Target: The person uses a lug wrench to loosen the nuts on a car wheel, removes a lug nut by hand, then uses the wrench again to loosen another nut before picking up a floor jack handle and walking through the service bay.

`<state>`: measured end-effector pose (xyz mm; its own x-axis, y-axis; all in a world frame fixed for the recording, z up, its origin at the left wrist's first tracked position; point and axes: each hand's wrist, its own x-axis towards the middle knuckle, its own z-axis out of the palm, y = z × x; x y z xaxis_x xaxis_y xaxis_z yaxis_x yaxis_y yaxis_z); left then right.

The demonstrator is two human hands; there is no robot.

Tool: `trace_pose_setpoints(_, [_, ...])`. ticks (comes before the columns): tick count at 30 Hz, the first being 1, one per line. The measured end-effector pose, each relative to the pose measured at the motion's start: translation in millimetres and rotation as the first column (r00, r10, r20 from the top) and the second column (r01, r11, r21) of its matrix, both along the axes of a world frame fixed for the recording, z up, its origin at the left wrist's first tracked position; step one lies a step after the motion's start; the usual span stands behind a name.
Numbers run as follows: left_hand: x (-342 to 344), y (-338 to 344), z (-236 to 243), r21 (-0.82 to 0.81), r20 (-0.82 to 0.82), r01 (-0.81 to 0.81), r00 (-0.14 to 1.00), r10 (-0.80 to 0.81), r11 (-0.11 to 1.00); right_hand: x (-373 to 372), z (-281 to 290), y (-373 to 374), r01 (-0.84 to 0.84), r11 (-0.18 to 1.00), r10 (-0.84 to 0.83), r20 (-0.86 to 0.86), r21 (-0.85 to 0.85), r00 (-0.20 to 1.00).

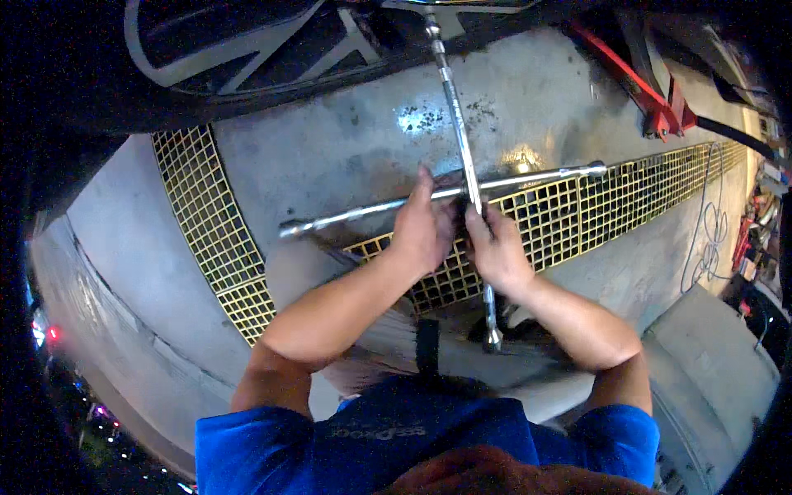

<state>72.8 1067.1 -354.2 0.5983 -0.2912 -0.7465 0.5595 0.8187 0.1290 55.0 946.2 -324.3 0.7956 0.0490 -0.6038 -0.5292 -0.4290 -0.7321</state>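
A chrome cross-shaped lug wrench (462, 148) spans the middle, its two bars crossing near my hands. Its upper end reaches a dark wheel with light spokes (355, 37), where contact is hard to tell. My left hand (421, 231) is closed on the crosswise bar, thumb over it, left of the crossing; its fingers are partly hidden. My right hand (499, 243) grips the long bar just below the crossing. The lower socket hangs below my right hand.
Yellow floor grates (627, 202) run across the grey concrete floor (346, 140). A red jack (664, 111) stands upper right, with a coiled hose (709, 252) and assorted items along the right edge. A grey slab-like surface (709, 355) lies at lower right.
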Motion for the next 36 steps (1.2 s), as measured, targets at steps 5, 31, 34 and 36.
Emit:
trace_pose_setpoints(5, [-18, 27, 19, -0.067, 0.038, -0.139, 0.989, 0.142, 0.988, -15, 15, 21, -0.025, 0.996, 0.024, 0.024, 0.083, 0.999])
trace_pose_setpoints(31, [16, 5, 7, 0.158, 0.008, -0.374, 0.926, 0.378, 0.914, -121, -66, -42, 0.101, 0.911, 0.024, -0.296, 0.399, 0.955])
trace_pose_setpoints(34, [22, 3, -5, 0.160, 0.124, -0.333, 0.941, 0.316, 0.929, -118, -72, -34, 0.002, 0.957, 0.017, -0.061, 0.290, 0.998])
trace_pose_setpoints(36, [23, 6, -20, 0.259, 0.025, -0.348, 0.935, 0.354, 0.901, -111, -65, -25, -0.077, 0.984, 0.043, 0.203, 0.160, 0.978])
